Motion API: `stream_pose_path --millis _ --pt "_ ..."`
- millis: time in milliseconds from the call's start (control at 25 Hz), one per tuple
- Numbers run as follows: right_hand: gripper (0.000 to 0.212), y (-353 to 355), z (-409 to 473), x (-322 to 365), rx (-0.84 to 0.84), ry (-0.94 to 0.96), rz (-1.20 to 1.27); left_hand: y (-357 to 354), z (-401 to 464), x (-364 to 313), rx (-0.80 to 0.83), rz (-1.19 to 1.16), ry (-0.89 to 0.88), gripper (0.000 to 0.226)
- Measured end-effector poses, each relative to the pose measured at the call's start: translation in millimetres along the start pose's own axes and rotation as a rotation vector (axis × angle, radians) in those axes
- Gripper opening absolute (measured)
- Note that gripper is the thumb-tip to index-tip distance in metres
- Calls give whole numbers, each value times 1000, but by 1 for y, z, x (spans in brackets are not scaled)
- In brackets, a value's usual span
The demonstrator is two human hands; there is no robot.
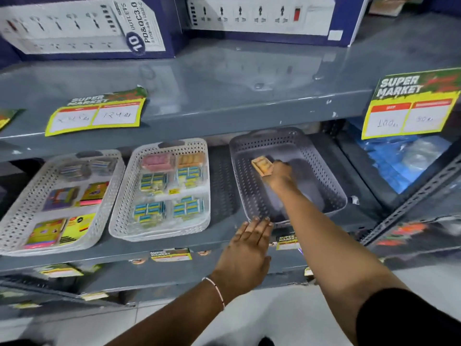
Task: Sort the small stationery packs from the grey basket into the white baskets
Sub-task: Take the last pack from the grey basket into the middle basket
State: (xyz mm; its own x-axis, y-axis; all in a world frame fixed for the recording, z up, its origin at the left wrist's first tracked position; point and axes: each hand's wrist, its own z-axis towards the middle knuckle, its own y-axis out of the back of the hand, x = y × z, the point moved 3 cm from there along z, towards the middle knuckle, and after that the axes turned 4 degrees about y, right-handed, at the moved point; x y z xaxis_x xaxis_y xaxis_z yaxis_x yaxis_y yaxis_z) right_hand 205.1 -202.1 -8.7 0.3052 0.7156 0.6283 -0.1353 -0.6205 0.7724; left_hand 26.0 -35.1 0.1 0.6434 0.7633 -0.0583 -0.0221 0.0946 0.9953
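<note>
On the middle shelf stands the grey basket (331, 186). Inside it, my right hand (280, 174) grips a small orange-tan stationery pack (260, 166) near the basket's back left. My left hand (245, 253) lies flat, fingers together and stretched out, with its fingertips on the grey basket's front rim, holding nothing. To the left stand two white baskets: the middle white basket (119, 211) holds several blue-and-yellow packs plus a pink and an orange pack; the left white basket (15, 221) holds several coloured packs.
The upper shelf (224, 101) overhangs the baskets and carries boxed power strips (82, 28). Yellow price tags (96, 116) hang from its edge. Blue packets (399, 158) lie right of the grey basket, behind a slanted metal shelf strut (411, 196).
</note>
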Motion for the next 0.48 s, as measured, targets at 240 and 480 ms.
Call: stream_pose_path --millis 240,480 --pt "15 8 8 24 -159 48 158 12 -14 20 -47 -6 86 66" --pt "7 -12 -2 132 4 496 200 29 -44 100 -126 -1 324 69"
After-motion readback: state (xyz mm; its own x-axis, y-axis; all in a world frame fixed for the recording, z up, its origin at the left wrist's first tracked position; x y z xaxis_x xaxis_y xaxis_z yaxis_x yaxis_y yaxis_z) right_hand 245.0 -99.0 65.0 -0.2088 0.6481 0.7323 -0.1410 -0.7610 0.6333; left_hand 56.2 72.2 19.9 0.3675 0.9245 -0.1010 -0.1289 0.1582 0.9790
